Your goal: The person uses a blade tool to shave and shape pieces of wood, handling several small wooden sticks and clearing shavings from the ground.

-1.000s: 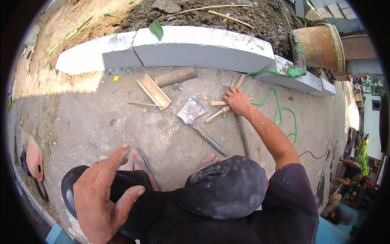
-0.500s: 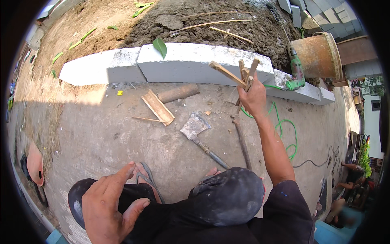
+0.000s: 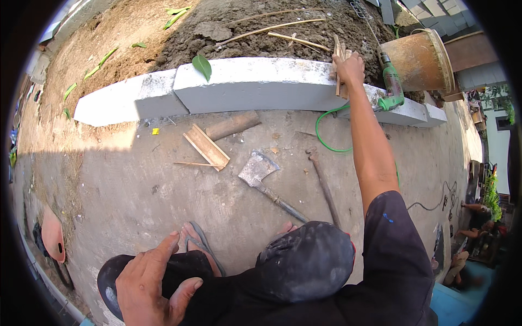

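Observation:
My right hand [image 3: 350, 69] is stretched out over the right part of the low white block wall [image 3: 239, 81], its fingers closed around several short bamboo sticks [image 3: 339, 53]. The sticks stand roughly in line with my arm, across the top of the wall; whether they rest on it is hard to tell. My left hand [image 3: 149, 288] is by my left knee, thumb and fingers apart, holding nothing. On the concrete before me lie a hatchet [image 3: 260, 171] with a worn blade, a rusty long-handled tool [image 3: 325, 189], a split bamboo piece [image 3: 206, 148] and a round bamboo length [image 3: 234, 125].
A green power drill [image 3: 392, 84] leans on the wall right of my hand, its green cord [image 3: 321, 133] looping onto the concrete. Behind it lies a dirty bucket [image 3: 417, 61]. Dark soil [image 3: 250, 41] with bamboo strips [image 3: 293, 41] fills the far side. People sit at far right.
My right hand has moved forward and slightly right with the bamboo sticks, from above the concrete to the wall top. The sticks are now bunched closer together. My left hand has barely moved.

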Motion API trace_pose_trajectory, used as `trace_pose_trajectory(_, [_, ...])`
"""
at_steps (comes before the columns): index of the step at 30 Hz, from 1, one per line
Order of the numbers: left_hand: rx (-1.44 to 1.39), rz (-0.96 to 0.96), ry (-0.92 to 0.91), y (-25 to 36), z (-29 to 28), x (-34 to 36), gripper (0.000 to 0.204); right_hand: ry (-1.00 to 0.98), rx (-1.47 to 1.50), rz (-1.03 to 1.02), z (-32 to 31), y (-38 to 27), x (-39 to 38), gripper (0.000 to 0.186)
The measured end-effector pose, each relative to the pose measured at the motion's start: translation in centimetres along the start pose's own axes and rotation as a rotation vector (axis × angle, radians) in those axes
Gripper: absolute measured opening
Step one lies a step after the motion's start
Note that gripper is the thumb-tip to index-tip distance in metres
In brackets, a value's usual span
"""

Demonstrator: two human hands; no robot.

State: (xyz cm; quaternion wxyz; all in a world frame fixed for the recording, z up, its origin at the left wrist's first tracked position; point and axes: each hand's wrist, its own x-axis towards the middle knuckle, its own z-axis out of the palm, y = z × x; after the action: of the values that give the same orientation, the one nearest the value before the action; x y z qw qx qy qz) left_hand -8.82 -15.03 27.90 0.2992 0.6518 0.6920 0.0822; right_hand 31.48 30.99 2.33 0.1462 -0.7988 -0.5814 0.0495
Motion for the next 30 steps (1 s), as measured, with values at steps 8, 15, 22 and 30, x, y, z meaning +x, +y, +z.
trace_pose_trajectory(8, [-0.049, 0.035, 0.069, 0.0, 0.9, 2.2, 0.067, -0.168, 0.396, -0.629, 3.2, -5.1, -27.6, 0.045])
trace_pose_trajectory(15, [-0.067, -0.067, 0.131, -3.1, 0.2, -0.2, 0.062, -0.337, 0.253, -0.661, 7.9, -0.5, -42.7, 0.051])
trace_pose_trajectory(22, [-0.332, -0.190, -0.271, -9.3, -0.8, 8.8, 0.049, -0.585, 0.027, -0.376, 8.0, 9.4, -44.5, 0.043])
trace_pose_trajectory(30, [0.186, -0.521, -0.162, -21.6, 13.1, 30.0, 0.061, -0.478, 0.266, -0.133, -1.9, 7.3, -45.1, 0.036])
